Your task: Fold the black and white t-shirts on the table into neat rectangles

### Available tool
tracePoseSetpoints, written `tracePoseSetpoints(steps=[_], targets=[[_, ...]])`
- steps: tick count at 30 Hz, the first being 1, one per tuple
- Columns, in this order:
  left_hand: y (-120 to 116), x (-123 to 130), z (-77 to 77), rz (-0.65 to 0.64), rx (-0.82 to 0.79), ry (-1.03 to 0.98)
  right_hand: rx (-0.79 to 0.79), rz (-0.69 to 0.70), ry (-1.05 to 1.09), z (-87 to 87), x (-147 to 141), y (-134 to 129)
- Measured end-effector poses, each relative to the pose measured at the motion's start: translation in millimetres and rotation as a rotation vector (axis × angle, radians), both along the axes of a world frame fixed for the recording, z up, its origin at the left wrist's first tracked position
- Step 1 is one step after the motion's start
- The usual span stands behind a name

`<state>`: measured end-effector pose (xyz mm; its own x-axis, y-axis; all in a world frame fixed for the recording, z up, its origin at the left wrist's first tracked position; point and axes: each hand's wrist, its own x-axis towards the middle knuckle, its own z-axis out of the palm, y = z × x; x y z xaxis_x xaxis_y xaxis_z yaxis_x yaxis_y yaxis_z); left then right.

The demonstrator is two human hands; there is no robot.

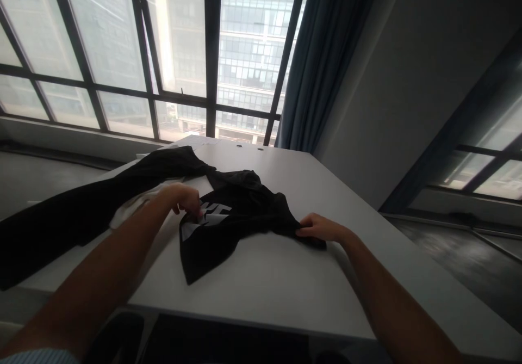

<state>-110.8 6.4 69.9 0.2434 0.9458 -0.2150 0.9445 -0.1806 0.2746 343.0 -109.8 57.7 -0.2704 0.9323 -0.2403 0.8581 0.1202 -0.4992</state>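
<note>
A crumpled black T-shirt (253,209) with pale grey lettering lies across the white table in front of me. My left hand (185,199) is closed on its left part, fingers pinching the cloth beside the print. At the shirt's right end, my right hand (320,228) grips the fabric between thumb and fingers, and a short dark end of it sticks out past the hand. Part of the cloth hangs in folds between the two hands, and a pointed corner rests toward the front edge.
A long black garment (101,203), perhaps trousers, stretches across the table's left side. White cloth (136,203) lies by my left forearm. Papers (202,141) rest at the far end of the white table (261,293). Windows and a blue curtain (318,54) stand beyond.
</note>
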Motion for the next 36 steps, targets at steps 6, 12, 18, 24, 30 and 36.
tracePoseSetpoints(steps=[6, 12, 18, 24, 30, 36], targets=[[-7, 19, 3.8, -0.249, 0.382, -0.196, 0.447, -0.135, 0.067, -4.9, -14, 9], [-12, 70, -41.6, -0.614, 0.466, -0.331, 0.609, 0.099, -0.03, -18.2, -39, 50], [-13, 70, -54.9, -0.462, 0.272, -0.142, 0.491, 0.168, -0.238, -24.0, -65, 69], [-19, 64, -42.5, -0.15, 0.282, 0.038, 0.455, -0.06, -0.54, -24.1, -30, 72], [-21, 56, -20.7, 0.056, 0.225, 0.153, 0.281, -0.164, -0.619, 3.3, 9, 54], [-17, 57, -9.9, 0.075, 0.352, 0.177, 0.054, -0.154, -0.317, 20.0, 8, 31]])
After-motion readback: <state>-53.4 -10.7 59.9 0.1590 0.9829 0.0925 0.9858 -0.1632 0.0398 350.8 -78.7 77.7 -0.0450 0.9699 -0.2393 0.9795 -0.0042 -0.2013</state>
